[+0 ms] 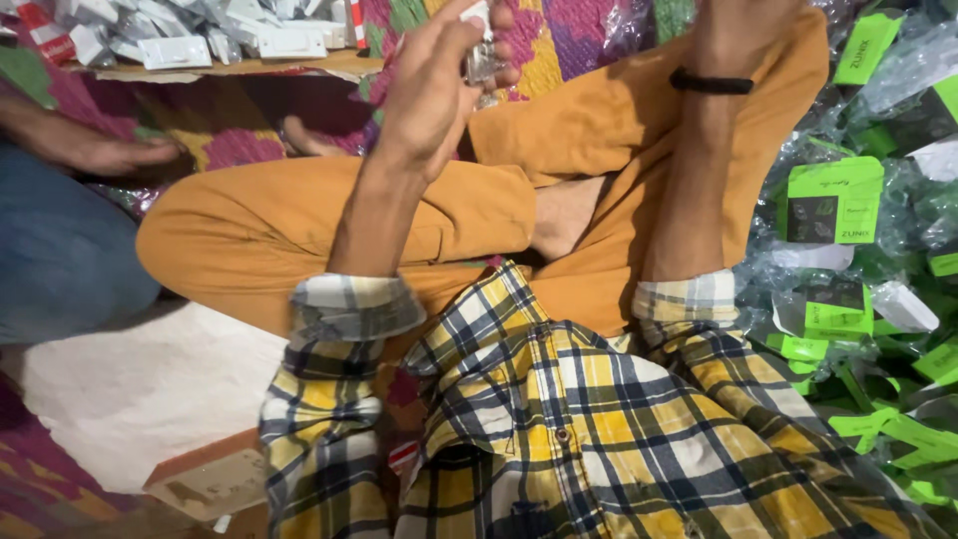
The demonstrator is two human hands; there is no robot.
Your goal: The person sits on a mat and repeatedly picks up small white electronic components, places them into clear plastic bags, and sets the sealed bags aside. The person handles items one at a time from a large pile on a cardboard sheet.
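Packet: a small clear plastic packet (482,58) with something pale inside, held near the top edge of the view, above the crossed legs
Left hand: the left hand (436,80) is raised, fingers curled round the packet – closed on it, thumb side towards the camera
Right hand: the right hand (733,25) reaches up past the top edge; only the wrist and the heel of the hand show – whether it grips anything cannot be told
Band: a black band (711,83) circles the right wrist
Sleeves: both checked sleeves are rolled back to mid-forearm
Legs: mustard trousers (299,225), legs folded, a bare foot (569,210) tucked between them
Shirt: yellow, white and dark checked shirt (589,419) fills the lower view
Right side: a heap of green cards (833,200) in clear wrappers, lying just beside the right knee
Top left: white parts (190,40) piled on a cardboard sheet (249,68)
Far left: another person's hand (110,155) rests on the patterned cloth (225,130), above a knee in blue
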